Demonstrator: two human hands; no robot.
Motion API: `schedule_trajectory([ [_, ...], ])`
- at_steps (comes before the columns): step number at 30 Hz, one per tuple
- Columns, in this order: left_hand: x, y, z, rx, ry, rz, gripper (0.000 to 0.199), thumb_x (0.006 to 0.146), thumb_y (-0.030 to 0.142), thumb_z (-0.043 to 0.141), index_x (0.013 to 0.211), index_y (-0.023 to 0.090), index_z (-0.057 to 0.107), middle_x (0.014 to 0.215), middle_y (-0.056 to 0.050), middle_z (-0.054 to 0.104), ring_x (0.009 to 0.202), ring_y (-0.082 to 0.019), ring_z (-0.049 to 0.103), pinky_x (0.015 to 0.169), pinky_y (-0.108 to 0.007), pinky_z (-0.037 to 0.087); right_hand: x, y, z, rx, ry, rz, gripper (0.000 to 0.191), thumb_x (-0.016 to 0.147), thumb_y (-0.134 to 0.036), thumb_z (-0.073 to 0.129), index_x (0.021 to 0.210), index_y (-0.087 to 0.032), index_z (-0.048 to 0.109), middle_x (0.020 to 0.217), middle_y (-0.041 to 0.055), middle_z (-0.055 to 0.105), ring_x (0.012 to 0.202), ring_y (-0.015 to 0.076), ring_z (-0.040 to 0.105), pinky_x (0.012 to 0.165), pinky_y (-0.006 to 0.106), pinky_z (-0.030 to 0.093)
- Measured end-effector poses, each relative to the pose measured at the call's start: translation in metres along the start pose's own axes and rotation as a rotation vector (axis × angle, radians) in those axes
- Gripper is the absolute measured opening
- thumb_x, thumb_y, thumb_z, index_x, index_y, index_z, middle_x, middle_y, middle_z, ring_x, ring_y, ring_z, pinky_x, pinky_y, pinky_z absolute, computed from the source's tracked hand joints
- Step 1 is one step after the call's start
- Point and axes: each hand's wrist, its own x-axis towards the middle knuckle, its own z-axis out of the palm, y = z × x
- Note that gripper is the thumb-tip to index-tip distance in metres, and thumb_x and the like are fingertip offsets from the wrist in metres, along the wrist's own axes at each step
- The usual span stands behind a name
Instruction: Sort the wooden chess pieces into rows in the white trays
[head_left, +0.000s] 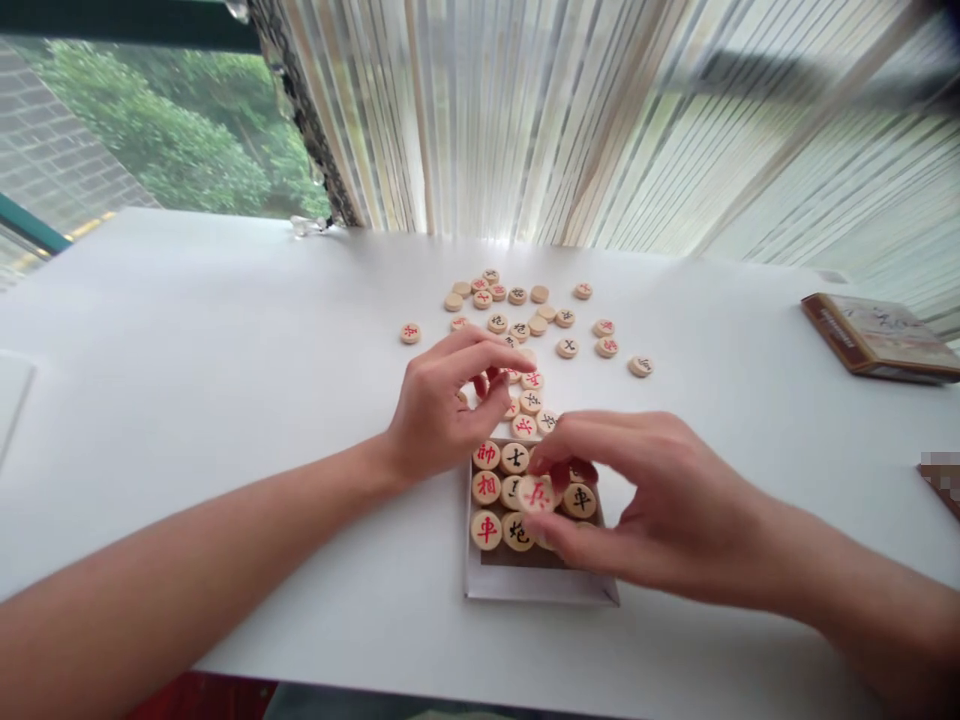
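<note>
A round wooden Chinese chess piece with a red character (537, 495) is pinched between the thumb and fingers of my right hand (660, 500), just above an open box (540, 585). Rows of similar pieces lie face up inside, among them a red-marked piece (487, 530) and a black-marked piece (578, 499); my right hand hides some of them. My left hand (454, 395) hovers over loose pieces beyond the box, thumb and index finger apart. Beneath its fingertips sits a red-marked piece (532, 380), and a black-marked piece (531, 402) lies close by.
More chess pieces are scattered farther back on the white table (262, 380), including one at the left (410, 333) and one at the right (641, 366). A brown box lid (885, 338) rests at the far right. A striped curtain (510, 120) hangs behind the table.
</note>
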Motion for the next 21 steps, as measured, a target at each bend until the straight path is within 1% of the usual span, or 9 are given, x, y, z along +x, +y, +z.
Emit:
schedule_trajectory([
  [3,-0.001,0.0,0.001,-0.009,-0.003,0.012,0.029,0.085,-0.005,0.061,0.098,0.014,0.079,0.095,-0.006,0.075,0.084,-0.014,0.069,0.066,-0.024,0.057,-0.008,-0.013,0.016,0.012,-0.106,-0.059,0.014,0.092,-0.023,0.069,0.082,-0.015,0.065,0.076,0.0016,0.063,0.067,0.0146,0.054,0.06,0.028,0.044],
  [6,-0.001,-0.001,0.002,-0.018,-0.004,0.014,0.028,0.085,-0.005,0.061,0.097,0.012,0.079,0.095,-0.007,0.075,0.083,-0.014,0.069,0.066,-0.024,0.057,-0.014,-0.018,0.029,0.003,-0.153,-0.086,0.013,0.096,-0.021,0.065,0.086,-0.013,0.069,0.08,0.0044,0.066,0.069,0.0169,0.056,0.062,0.03,0.045],
  [8,-0.001,-0.001,0.003,-0.032,-0.007,0.016,0.027,0.086,-0.005,0.06,0.096,0.013,0.079,0.095,-0.007,0.075,0.082,-0.014,0.069,0.067,-0.025,0.057,-0.016,-0.019,0.032,-0.021,-0.149,-0.111,0.013,0.097,-0.02,0.063,0.091,-0.012,0.071,0.08,0.0047,0.066,0.069,0.0177,0.055,0.063,0.031,0.045],
  [11,-0.001,-0.002,0.003,-0.043,-0.011,0.02,0.027,0.087,-0.004,0.06,0.096,0.015,0.078,0.096,-0.006,0.075,0.082,-0.014,0.069,0.066,-0.025,0.057,-0.018,-0.019,0.034,-0.059,-0.14,-0.148,0.016,0.1,-0.021,0.061,0.092,-0.011,0.071,0.079,0.0048,0.066,0.07,0.0191,0.053,0.062,0.033,0.043],
  [21,-0.001,-0.002,0.004,-0.044,-0.013,0.009,0.028,0.088,-0.003,0.059,0.095,0.016,0.078,0.094,-0.005,0.075,0.081,-0.013,0.068,0.065,-0.024,0.057,-0.018,-0.016,0.041,-0.138,-0.136,-0.2,0.02,0.102,-0.022,0.06,0.088,-0.012,0.071,0.079,0.0055,0.066,0.07,0.0211,0.049,0.062,0.036,0.041],
])
